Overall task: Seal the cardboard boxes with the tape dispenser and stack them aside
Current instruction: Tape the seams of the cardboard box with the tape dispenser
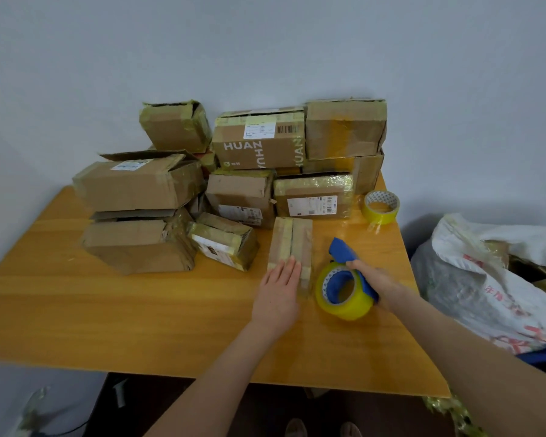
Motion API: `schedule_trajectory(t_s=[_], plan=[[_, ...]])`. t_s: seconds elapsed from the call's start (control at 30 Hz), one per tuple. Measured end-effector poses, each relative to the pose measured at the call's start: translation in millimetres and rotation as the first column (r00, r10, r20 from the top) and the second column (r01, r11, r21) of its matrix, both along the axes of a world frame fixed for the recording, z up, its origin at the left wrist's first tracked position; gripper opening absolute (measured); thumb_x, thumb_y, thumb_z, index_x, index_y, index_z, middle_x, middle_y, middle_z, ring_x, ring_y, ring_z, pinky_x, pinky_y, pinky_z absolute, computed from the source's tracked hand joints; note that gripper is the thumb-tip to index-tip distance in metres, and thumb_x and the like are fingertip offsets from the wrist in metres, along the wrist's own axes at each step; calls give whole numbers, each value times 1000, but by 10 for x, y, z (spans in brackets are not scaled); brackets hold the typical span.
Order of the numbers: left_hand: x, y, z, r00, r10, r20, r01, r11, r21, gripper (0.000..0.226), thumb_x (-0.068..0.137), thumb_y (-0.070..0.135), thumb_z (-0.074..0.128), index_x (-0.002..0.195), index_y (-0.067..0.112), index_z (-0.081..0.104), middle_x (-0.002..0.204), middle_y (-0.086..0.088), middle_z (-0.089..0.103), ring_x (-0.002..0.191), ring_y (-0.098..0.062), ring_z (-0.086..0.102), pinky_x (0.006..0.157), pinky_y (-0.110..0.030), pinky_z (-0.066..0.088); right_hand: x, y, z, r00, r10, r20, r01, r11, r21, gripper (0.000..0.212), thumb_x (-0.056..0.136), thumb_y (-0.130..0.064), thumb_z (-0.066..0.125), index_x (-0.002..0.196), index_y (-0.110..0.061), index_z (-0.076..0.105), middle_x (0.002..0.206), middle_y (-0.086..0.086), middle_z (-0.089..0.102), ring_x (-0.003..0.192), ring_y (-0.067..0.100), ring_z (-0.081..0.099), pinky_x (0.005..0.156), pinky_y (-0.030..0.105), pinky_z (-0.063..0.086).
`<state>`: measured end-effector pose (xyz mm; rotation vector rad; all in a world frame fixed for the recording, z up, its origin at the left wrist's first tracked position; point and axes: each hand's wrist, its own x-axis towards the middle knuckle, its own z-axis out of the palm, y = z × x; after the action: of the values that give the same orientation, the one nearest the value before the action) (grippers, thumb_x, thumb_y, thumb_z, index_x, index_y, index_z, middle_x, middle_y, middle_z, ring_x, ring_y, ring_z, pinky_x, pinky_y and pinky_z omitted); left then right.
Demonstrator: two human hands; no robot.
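While the left hand (279, 288) lies flat, fingers straight, on the near end of the small box (292, 244), likely pinning it to the worktop (139, 310), the right hand (372, 279) grips the tape dispenser (344, 288) just right of it, probably staged for a strip. Other boxes (259, 146) piled behind.

tape dispenser (344, 279), blue w/ a yellow-clear roll, stands on the table in the grip of the right hand (372, 275). small flat box (292, 244), top seam taped, lies just left of the grip. other taped boxes (259, 146) are piled beyond the grip & to its left, some stacked.
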<state>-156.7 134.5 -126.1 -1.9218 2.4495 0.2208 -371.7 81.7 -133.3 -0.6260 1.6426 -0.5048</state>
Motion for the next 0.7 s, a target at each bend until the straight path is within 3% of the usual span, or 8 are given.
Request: schedule_trajectory(t_s=[0.1, 0.2, 0.27, 0.33, 0.43, 0.5, 0.57, 0.7], plan=[[43, -13, -3, 999, -17, -40, 18, 1000, 23, 73, 97, 20, 44, 154, 18, -2, 162, -1, -6, 148, -16, -6, 118, -32, -3, -67, -2, -18, 978, 116, -172, -114, 993, 25, 49, 88, -55, 60, 98, -7, 53, 77, 7, 51, 67, 24, 50, 64, 31, 40], [117, -26, 27, 959, 15, -282, -5, 999, 35, 66, 97, 15, 47, 153, 20, 13, 161, 3, 6, 148, -14, 7, 118, -28, 8, -115, -24, 62, 890, 284, -357, -316, 948, -34, 45, 93, -51, 56, 98, -6, 61, 74, 10, 46, 66, 24, 44, 61, 34, 34], [191, -8, 50, 889, 106, -446, -119, 993, -1, 61, 98, 14, 46, 152, 21, 19, 160, 5, 14, 146, -12, 18, 116, -29, 22, -50, -4, 169, 767, 355, -535, -470, 878, -91, 32, 96, -41, 55, 92, -9, 57, 71, 7, 50, 65, 23, 48, 55, 29, 33], [253, -10, 46, 816, 218, -535, -264, 964, -10, 59, 100, 15, 43, 153, 19, 17, 160, 4, 16, 145, -11, 18, 114, -26, 19, 135, 58, 289, 688, 304, -659, -558, 802, -213, 22, 98, -29, 53, 106, -10, 58, 72, 8, 57, 65, 23, 55, 51, 30, 36], [222, -63, 50, 734, 342, -586, -349, 931, 106, 58, 102, 17, 40, 153, 12, 13, 158, -3, 23, 144, -16, 23, 112, -23, 19, 615, 220, 390, 708, 335, -621, -620, 715, -321, 51, 100, -27, 50, 146, -11, 37, 106, 13, 66, 84, 24, 64, 63, 32, 48], [159, -104, 55, 692, 409, -595, -362, 910, 205, 60, 102, 19, 41, 153, 10, 12, 149, -9, 40, 133, -22, 42, 105, -28, 36, 931, 323, 371, 730, 411, -547, -641, 690, -337, 64, 101, -29, 48, 154, -16, 16, 131, 13, 57, 98, 27, 64, 77, 37, 54], [138, -142, 42, 651, 469, -596, -373, 882, 287, 60, 102, 21, 43, 153, 9, 12, 138, -11, 51, 122, -23, 52, 92, -25, 42, 1113, 371, 330, 738, 409, -536, -625, 714, -316, 71, 101, -31, 46, 155, -13, 4, 150, 12, 39, 112, 32, 59, 90, 43, 51], [205, -210, 29, 603, 508, -615, -340, 861, 378, 57, 102, 23, 42, 153, 11, 19, 136, -9, 53, 120, -22, 51, 85, -21, 38, 1148, 329, 259, 705, 373, -603, -616, 744, -260, 63, 102, -29, 41, 152, -8, 10, 147, 16, 43, 108, 36, 60, 85, 46, 53]])
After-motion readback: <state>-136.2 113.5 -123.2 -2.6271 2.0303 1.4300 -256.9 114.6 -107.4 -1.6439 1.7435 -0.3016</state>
